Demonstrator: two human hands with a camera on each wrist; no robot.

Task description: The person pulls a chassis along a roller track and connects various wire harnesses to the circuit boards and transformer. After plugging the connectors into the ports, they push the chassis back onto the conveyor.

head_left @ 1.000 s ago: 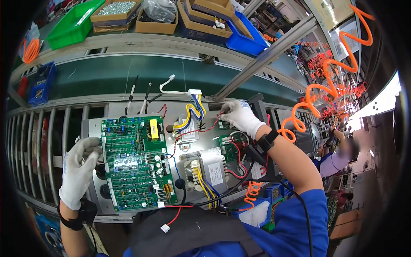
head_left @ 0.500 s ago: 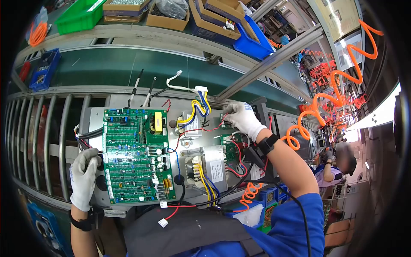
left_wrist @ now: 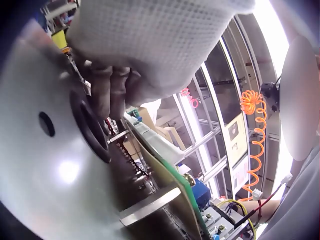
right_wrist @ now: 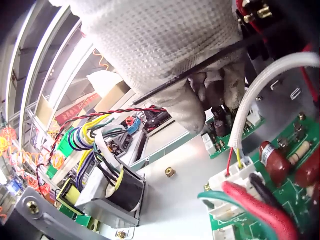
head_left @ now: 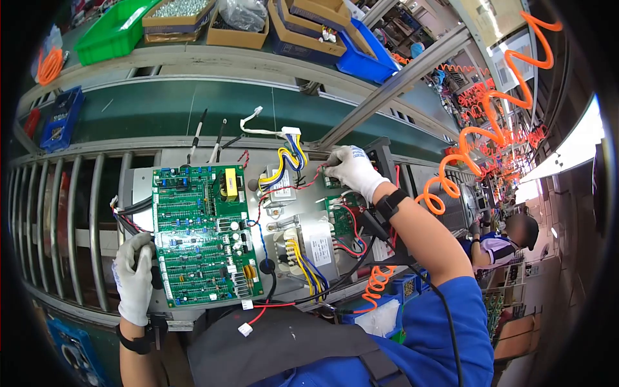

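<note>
While the gloved left hand point(head_left: 137, 278) curls its fingers point(left_wrist: 107, 92) round the lower left edge of the bare grey sheet-metal chassis plate point(head_left: 145, 187), apparently to steady it on the roller rails, the gloved right hand point(head_left: 348, 169) reaches to the plate's far right corner. There its fingertips point(right_wrist: 212, 95) pinch at the twisted red-and-black wire pair point(head_left: 290, 189) beside a small green connector board point(right_wrist: 235, 125); whether they grip the wire or its plug, I cannot tell. Between the two hands, bolted to the plate, lies the large green printed circuit board point(head_left: 200, 235), its left edge just beside the left hand and well apart from the right. Right of it sit two boxy transformers with yellow and blue leads point(head_left: 309, 248). Behind runs a dark green conveyor belt point(head_left: 193, 106), with parts bins beyond.
</note>
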